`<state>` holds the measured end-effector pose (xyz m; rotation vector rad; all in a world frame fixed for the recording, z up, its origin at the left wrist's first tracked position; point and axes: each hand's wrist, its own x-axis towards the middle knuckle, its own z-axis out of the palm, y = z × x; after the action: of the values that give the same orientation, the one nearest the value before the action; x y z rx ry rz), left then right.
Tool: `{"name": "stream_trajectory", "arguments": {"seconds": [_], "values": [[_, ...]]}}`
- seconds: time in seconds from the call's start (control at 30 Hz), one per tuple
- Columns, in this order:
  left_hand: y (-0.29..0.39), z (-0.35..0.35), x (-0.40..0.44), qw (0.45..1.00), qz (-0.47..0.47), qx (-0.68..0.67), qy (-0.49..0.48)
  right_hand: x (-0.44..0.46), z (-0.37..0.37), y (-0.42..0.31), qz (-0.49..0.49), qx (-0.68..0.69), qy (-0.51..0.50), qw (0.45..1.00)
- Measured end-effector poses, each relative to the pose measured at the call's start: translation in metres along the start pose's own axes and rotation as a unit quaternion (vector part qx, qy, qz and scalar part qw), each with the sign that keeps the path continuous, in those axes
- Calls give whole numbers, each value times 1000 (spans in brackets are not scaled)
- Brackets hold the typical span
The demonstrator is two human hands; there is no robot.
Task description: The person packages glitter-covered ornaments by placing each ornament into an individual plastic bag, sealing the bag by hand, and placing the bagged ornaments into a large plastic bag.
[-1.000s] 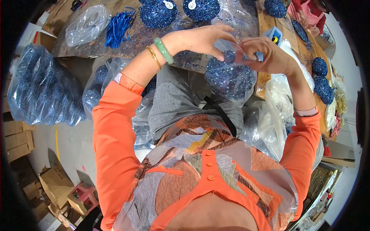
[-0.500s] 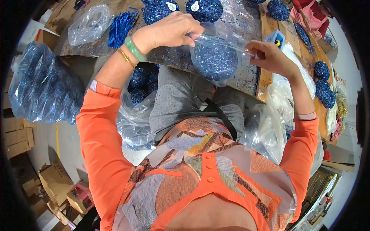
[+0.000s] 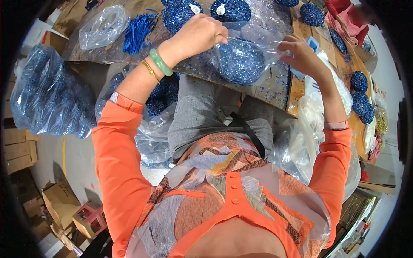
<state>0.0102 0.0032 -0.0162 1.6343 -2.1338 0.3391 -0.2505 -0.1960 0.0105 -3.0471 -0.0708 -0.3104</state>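
My left hand [image 3: 200, 34] pinches one side of a clear plastic bag [image 3: 271, 46] at the table's near edge. Opposite it, my right hand [image 3: 301, 53] grips the bag's other side between thumb and fingers. A blue glittery ball [image 3: 241, 62] sits within the clear film between my hands; neither hand's fingers are on it. Two more blue glittery balls with round white tags, one at left [image 3: 178, 17] and one at right [image 3: 231, 9], lie just beyond my left hand. Blue tinsel strips [image 3: 140, 32] are left of that hand.
A folded clear bag [image 3: 103, 26] lies on the glitter-strewn table [image 3: 266, 92]. A large bag of blue balls [image 3: 51, 92] stands at left. More blue balls [image 3: 361, 105] and a blue holder [image 3: 312, 44] are at right. Another person [image 3: 348, 19] is at the far right.
The bag and ball have risen slightly, away from my lap. The film between my hands looks more wrinkled. My left forearm has shifted a little to the right.
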Motion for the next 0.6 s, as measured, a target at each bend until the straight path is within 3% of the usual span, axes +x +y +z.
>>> {"name": "stream_trajectory", "arguments": {"seconds": [0.2,0.33,0.43,0.6], "values": [[15,1,11,999,33,-19,37,29,7,-40,-59,99,28,993],[16,-6,14,999,35,2,20,44,7,-55,70,227,-69,969],[12,-11,9,999,41,24,13,48,8,-37,47,226,-87,969],[6,-16,-1,999,34,29,17,37,6,-27,34,340,-58,938]]}}
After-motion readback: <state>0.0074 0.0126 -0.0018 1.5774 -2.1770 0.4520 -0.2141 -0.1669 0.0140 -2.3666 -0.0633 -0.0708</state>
